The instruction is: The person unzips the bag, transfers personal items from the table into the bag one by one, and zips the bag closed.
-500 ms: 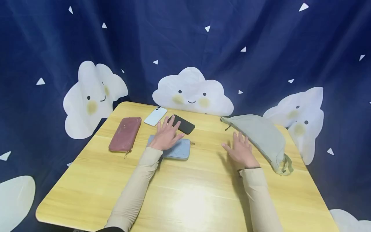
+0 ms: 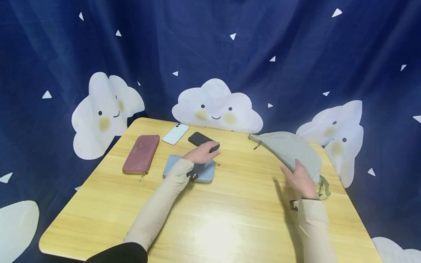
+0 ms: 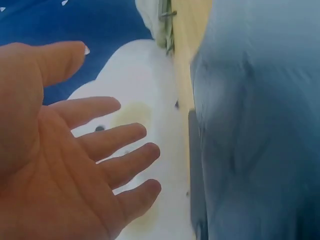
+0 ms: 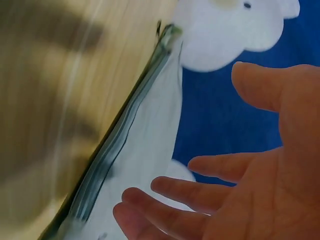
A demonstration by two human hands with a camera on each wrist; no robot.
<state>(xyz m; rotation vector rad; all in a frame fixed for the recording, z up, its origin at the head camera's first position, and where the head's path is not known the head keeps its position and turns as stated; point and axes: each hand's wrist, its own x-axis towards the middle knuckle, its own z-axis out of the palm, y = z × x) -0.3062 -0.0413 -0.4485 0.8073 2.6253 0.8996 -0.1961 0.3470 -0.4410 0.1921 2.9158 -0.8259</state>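
Note:
My left hand [image 2: 201, 153] hovers above a light blue zip wallet [image 2: 207, 171], its fingers beside a black phone [image 2: 198, 138] and partly hiding it. In the left wrist view the fingers [image 3: 122, 162] are spread and loose, holding nothing, with the blue wallet [image 3: 255, 140] close by. Over on the right, my right hand [image 2: 300, 179] is at the near side of a grey-green sling bag [image 2: 289, 148]. Its fingers [image 4: 215, 170] are apart and hold nothing in the right wrist view, where the bag's zipper [image 4: 120, 135] runs alongside. Whether they touch the bag, I cannot tell.
A dark red zip wallet [image 2: 142, 153] lies on the left of the wooden table [image 2: 230, 219]. Behind the blue wallet lies a white phone [image 2: 175, 134], camera side up. A dark blue curtain [image 2: 210, 44] with clouds hangs behind the table.
My left hand has shifted right and turned over the blue wallet, toward the black phone's near end. The right hand has moved right and nearer, to the bag's lower part.

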